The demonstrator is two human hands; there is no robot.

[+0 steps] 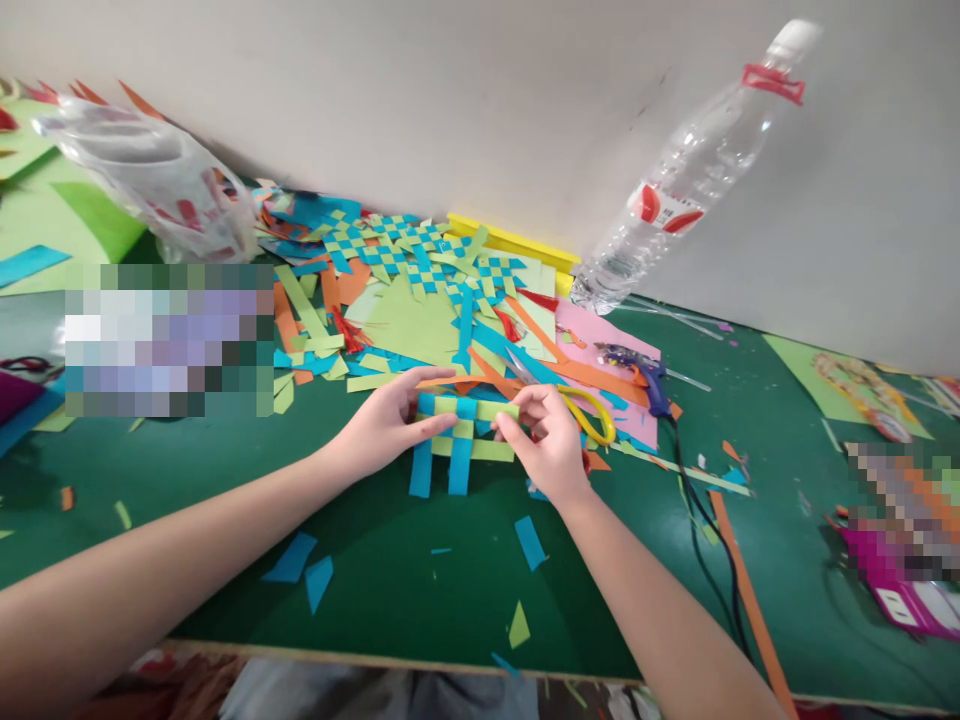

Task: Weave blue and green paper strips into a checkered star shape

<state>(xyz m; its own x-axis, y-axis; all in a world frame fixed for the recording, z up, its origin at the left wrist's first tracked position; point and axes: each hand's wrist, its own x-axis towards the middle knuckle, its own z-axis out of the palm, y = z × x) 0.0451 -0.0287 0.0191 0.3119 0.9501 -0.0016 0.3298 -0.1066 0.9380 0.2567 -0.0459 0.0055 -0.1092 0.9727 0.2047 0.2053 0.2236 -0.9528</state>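
Observation:
Between my hands is a small woven piece of blue and light green paper strips (463, 428), with loose strip ends hanging toward me and to the right. My left hand (401, 420) pinches its left side, thumb across the front and fingers behind. At the right, my right hand (546, 435) grips the end of the upper green strip between thumb and fingers. Scissors with yellow handles (589, 415) lie just beyond my right hand, partly hidden by paper strips. Behind the hands are a light green sheet (412, 320) and finished-looking blue and green woven pieces (390, 245).
A clear plastic bottle (675, 190) leans at the wall. The blue glue gun (652, 385) lies right of centre, its black cord running toward me. A plastic cup in a bag (165, 185) stands back left. Paper scraps (531, 542) dot the green table (360, 590).

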